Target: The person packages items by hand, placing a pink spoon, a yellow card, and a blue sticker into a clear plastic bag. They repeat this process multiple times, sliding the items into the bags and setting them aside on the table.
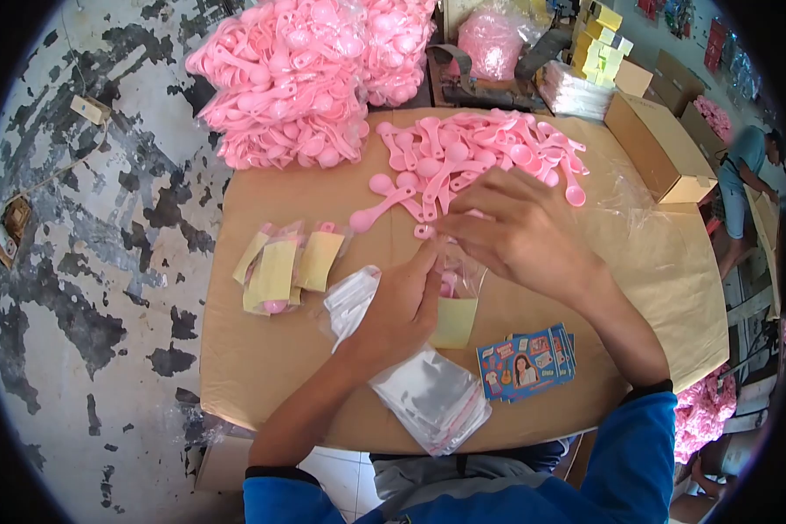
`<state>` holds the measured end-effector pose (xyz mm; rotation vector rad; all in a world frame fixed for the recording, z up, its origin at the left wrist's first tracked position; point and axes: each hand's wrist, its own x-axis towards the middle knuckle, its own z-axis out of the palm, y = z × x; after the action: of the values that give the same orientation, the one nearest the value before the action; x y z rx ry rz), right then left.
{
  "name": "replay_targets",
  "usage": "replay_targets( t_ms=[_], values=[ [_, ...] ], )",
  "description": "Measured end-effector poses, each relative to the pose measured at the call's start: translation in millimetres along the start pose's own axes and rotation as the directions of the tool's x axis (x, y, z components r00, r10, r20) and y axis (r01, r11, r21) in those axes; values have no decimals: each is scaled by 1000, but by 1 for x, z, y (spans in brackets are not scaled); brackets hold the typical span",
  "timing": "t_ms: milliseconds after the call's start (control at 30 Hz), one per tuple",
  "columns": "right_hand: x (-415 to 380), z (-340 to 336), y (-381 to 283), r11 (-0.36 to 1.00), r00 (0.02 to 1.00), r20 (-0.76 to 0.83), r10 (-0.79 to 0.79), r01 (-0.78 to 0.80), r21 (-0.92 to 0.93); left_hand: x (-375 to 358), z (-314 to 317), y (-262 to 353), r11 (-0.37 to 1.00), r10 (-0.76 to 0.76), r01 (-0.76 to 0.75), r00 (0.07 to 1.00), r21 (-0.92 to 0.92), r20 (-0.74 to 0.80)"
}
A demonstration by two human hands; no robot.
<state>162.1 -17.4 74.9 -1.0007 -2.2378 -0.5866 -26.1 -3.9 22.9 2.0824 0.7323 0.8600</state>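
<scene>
My left hand [400, 301] is closed on a small clear plastic bag [473, 272], thumb and finger at its upper edge. Inside the bag show a yellow card [454, 321] and part of a pink measuring spoon [448, 284]. With fingers bent into a pinch, my right hand [528, 229] is at the bag's top, its fingertips close to the left thumb. Just beyond the fingertips lies a pink handle end with a hole [424, 231]. A folded bunch of clear bags [352, 301] sits by the left hand, partly covered by it.
Loose pink spoons [454, 157] are heaped at the table's back, beside large bags of spoons [279, 87]. Filled packets [275, 271] lie left. Nearer me are empty clear bags [432, 397] and blue printed cards [528, 362]. A cardboard box [659, 148] stands right; a person [747, 175] is beyond.
</scene>
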Motion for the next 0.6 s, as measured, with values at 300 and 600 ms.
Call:
replay_targets(
  t_ms=[300,600],
  values=[
    [-4,2,8,729,869,63,490,-449,517,1,8,-21,989,45,-47,999,-141,-14],
    [-152,-108,168,-126,747,592,303,-584,802,16,4,-24,711,-207,103,976,-696,-67]
  ],
)
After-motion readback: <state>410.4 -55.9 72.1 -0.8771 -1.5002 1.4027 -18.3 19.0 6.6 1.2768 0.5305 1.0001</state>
